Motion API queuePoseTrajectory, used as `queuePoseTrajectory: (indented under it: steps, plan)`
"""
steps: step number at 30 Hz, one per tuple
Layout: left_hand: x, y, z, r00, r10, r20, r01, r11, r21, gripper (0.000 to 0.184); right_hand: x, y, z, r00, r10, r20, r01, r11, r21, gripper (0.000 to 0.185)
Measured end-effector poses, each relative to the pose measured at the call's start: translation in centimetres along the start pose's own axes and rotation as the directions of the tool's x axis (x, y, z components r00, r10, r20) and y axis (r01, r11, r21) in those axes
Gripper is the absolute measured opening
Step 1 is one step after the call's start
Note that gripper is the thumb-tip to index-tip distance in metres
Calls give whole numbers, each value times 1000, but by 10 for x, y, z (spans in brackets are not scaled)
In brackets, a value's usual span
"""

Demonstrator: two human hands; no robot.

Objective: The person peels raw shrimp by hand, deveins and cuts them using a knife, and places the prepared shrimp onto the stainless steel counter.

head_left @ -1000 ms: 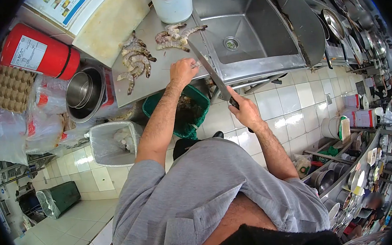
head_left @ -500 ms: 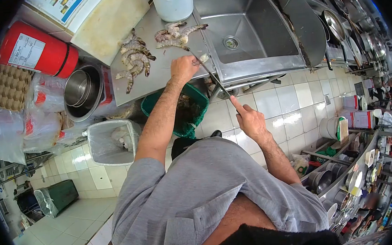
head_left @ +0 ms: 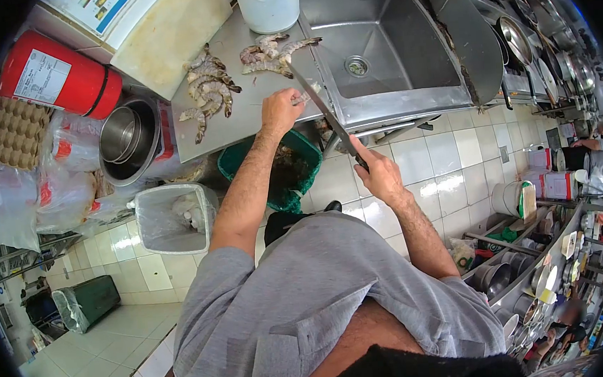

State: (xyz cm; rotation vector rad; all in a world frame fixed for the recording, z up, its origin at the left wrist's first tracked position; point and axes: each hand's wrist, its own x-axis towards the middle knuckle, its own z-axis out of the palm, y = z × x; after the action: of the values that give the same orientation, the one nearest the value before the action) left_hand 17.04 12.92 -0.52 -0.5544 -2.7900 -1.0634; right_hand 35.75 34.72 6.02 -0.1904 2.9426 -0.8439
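Left hand (head_left: 281, 112): fingers together, clamped on a pale piece (head_left: 299, 99), partly hidden, identity too small to confirm; held near the front edge of the desk (head_left: 236, 126)
Right hand (head_left: 383, 176): fingers closed on the dark handle of the knife (head_left: 324, 109), index finger extended towards the blade
Blade: slanting up and leftwards from the right hand, passing just beside the left fingertips; tip close to the right shrimp cluster (head_left: 274, 61), contact not verifiable
Shrimp: laid in two separate groups on the desk; left shrimp cluster (head_left: 207, 89) larger, right one between there and the sink (head_left: 392, 39)
Desk, upper part: white bucket (head_left: 268, 10) with metal rim, standing behind the right group; pale board (head_left: 162, 40) at the left side
Below desk edge: green-lined bin (head_left: 302, 181) partly behind the left forearm; white bin (head_left: 145, 236) to its left, lined with clear plastic
Left side: red cylinder (head_left: 62, 74) with white label, above egg tray (head_left: 15, 136); metal pot (head_left: 119, 135) inside a dark bowl (head_left: 147, 137)
Right side: pans (head_left: 515, 38) beyond the sink; another person (head_left: 602, 158) at the far edge, well apart from both hands
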Motion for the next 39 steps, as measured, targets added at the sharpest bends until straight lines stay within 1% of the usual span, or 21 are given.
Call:
queuePoseTrajectory:
  steps: [1, 3, 4, 6, 9, 11, 14, 16, 17, 18, 19, 21, 22, 24, 25, 27, 28, 30, 35, 37, 39]
  plan:
    - [1, 1, 0, 1000, -2, -7, 2, 1000, 26, 29, -3, 0, -1, 1000, 1, 0, -1, 1000, -1, 70]
    - [2, 2, -1, 1000, -17, 3, 17, 1000, 17, 28, -9, 1, -1, 999, -5, 43, 10, 992, -127, 69]
    - [3, 2, -1, 999, -32, 13, 32, 999, 8, 28, -13, 1, -2, 999, -4, 43, 9, 992, -128, 69]
    - [3, 4, -1, 999, -47, 20, 47, 999, -11, 25, -21, 0, -2, 999, 3, 45, 7, 978, -208, 66]
    - [2, 2, -1, 998, -51, 26, 52, 998, -27, 22, -31, 0, 0, 998, 29, 61, -15, 974, -225, 65]
    - [2, 2, 3, 999, -39, 31, 40, 999, -30, 22, -24, 3, 10, 999, 16, 40, -7, 975, -223, 65]
    - [1, -1, 6, 1000, -25, -12, 24, 998, -57, 22, -3, -1, 16, 1000, 5, 19, -1, 981, -195, 65]
    - [-3, 4, 1, 998, 26, -49, -25, 999, 35, 26, 5, -2, 16, 1000, 6, 18, -3, 985, -172, 66]
    - [-5, 3, 1, 998, 26, -51, -24, 999, 37, 26, 6, -3, 16, 1000, 12, 15, -10, 994, -107, 66]
    - [-8, 1, 2, 995, 46, -93, -45, 999, 15, 26, 7, -3, 15, 1000, 18, 13, -18, 999, -44, 67]
    - [-9, -2, 4, 989, 64, -136, -66, 998, -6, 26, 7, -3, 13, 1000, 16, 14, -15, 999, -45, 67]
    - [-12, -6, 7, 990, 43, -138, -50, 997, -50, 25, 3, -3, 11, 998, 56, 25, -58, 993, 102, 69]
    - [-13, -7, 7, 990, 26, -137, -39, 995, -93, 24, 1, -3, 11, 998, 54, 28, -56, 993, 102, 69]
    - [-12, -6, 7, 992, 0, -124, -11, 996, -89, 24, -3, -1, 9, 1000, 2, -13, -2, 1000, 19, 69]
    - [-11, -4, 6, 994, -22, -107, 13, 996, -84, 23, -5, 0, 8, 1000, 5, -14, -5, 1000, 18, 69]
    - [-9, -1, 6, 994, -34, -104, 27, 997, -71, 23, -10, 0, 4, 999, -30, 14, 32, 993, -111, 69]
    - [-9, 0, 6, 993, -50, -103, 44, 998, -54, 23, -14, 0, 3, 999, -30, 14, 31, 993, -111, 69]
    - [-9, -1, 7, 993, -48, -105, 42, 997, -58, 24, -22, 2, 1, 998, -1, 57, 12, 982, -190, 68]
    - [-10, -5, 11, 992, -5, -129, -4, 998, -70, 24, -22, 2, 8, 998, 9, 57, 2, 981, -194, 67]
    - [-10, -4, 11, 989, 23, -146, -28, 999, -35, 24, -10, 1, 15, 999, 4, 42, 4, 983, -183, 67]
    - [-12, -5, 11, 985, 41, -169, -50, 998, -44, 23, 2, 0, 20, 1000, -26, 3, 26, 995, -95, 68]
